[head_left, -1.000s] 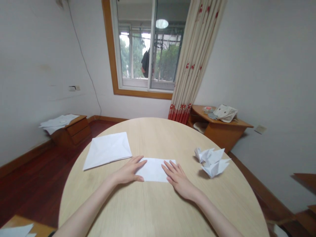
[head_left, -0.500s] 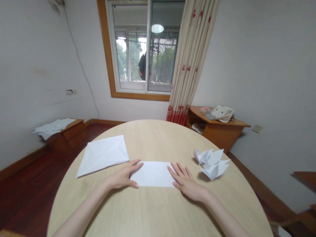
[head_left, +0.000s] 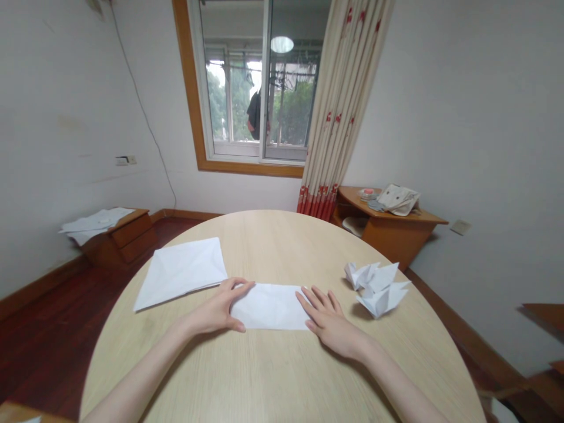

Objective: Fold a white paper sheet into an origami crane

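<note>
A white sheet of paper [head_left: 269, 308], a long rectangle that looks folded, lies flat on the round table [head_left: 259, 382]. At its left end is my left hand [head_left: 219, 308], thumb and fingers spread apart, with the fingertips by the far corner and the thumb by the near one. My right hand [head_left: 328, 322] lies over the right end, its fingers stretched out and resting on the paper. Neither hand grips anything. Part of each short edge is hidden under my hands.
A stack of white paper [head_left: 185, 270] lies at the table's left, close to my left hand. Several folded paper shapes [head_left: 379, 291] stand to the right of my right hand. Beyond the table are a small wooden cabinet [head_left: 132, 235] and a corner desk [head_left: 396, 235].
My right hand's fingers have shifted very slightly left on the paper. My left hand has arched a little. The view has tilted slightly; the paper lies in the same place.
</note>
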A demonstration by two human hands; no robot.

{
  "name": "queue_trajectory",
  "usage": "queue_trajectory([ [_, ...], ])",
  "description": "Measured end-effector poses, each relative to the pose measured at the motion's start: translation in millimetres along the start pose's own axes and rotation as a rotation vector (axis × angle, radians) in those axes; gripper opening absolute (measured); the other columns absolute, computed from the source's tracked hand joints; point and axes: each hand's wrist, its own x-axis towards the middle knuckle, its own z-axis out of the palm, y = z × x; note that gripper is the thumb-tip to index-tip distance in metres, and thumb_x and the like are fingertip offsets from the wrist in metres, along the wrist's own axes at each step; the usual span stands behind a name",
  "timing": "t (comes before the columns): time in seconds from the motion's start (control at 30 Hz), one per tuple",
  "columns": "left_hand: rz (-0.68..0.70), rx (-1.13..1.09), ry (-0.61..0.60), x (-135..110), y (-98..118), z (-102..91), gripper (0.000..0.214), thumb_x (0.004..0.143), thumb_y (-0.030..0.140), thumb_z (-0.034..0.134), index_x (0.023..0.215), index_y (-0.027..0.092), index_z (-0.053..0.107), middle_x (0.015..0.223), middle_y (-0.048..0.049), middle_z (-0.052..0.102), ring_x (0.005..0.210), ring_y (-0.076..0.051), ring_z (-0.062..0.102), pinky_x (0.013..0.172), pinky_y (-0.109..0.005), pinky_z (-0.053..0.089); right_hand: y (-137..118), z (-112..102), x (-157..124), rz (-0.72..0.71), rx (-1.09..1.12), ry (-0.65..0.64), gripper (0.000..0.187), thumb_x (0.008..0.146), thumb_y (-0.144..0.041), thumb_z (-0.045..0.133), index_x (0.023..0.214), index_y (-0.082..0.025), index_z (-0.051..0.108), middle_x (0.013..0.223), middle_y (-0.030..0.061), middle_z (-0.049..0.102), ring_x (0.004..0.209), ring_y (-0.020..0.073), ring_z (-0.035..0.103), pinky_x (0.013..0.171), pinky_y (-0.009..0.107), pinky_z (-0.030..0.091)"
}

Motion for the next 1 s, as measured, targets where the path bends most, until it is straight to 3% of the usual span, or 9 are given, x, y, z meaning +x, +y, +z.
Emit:
queue_trajectory([
  [0.17,0.004,0.050,0.056,-0.3,8.2,0.8,0.095,0.060,0.047,0.083,0.142,0.029,0.038,0.135,-0.0094,0.037,0.129,-0.035,0.032,0.111,-0.050,0.023,0.9,-1.4,-1.2,-0.020,0.012,0.043,0.058,0.094,-0.030,0.033,0.150,-0.027,0.018,0.156,0.0037,0.018,0.144,0.0260,0.006,0.114,0.056,0.006],
  [0.4,0.023,0.075,0.128,0.5,15.3,3.5,0.096,0.059,0.044,0.084,0.142,0.029,0.039,0.135,-0.0099,0.039,0.127,-0.034,0.036,0.109,-0.048,0.027,-10.9,-13.1,-1.9,0.052,0.023,0.074,0.073,0.090,-0.048,0.043,0.150,-0.016,0.018,0.157,0.0092,0.017,0.144,0.0263,0.007,0.116,0.048,0.005],
  [0.53,0.081,0.141,0.168,1.4,16.0,4.2,0.098,0.060,0.047,0.084,0.144,0.027,0.036,0.137,-0.0117,0.041,0.126,-0.033,0.036,0.108,-0.048,0.029,-14.2,-11.3,0.9,0.038,-0.003,0.113,0.078,0.087,-0.050,0.048,0.150,-0.017,0.017,0.157,0.0084,0.014,0.144,0.0263,0.004,0.116,0.047,0.002],
  [0.77,0.188,0.254,0.197,2.2,16.2,3.6,0.094,0.065,0.060,0.076,0.144,0.029,0.036,0.137,-0.0120,0.048,0.125,-0.034,0.039,0.106,-0.050,0.031,-17.0,-2.9,3.6,-0.045,-0.021,0.178,0.084,0.082,-0.054,0.054,0.150,-0.020,0.018,0.153,0.0111,0.027,0.143,0.0299,0.011,0.114,0.051,0.003],
  [1.0,0.114,0.203,0.163,0.4,17.5,4.9,0.087,0.070,0.047,0.078,0.144,0.032,0.034,0.143,-0.0098,0.044,0.130,-0.031,0.039,0.109,-0.047,0.029,-13.7,2.5,5.6,-0.042,-0.043,0.226,0.088,0.081,-0.053,0.056,0.151,-0.021,0.012,0.152,0.0131,0.028,0.142,0.0312,0.014,0.113,0.052,0.005],
])
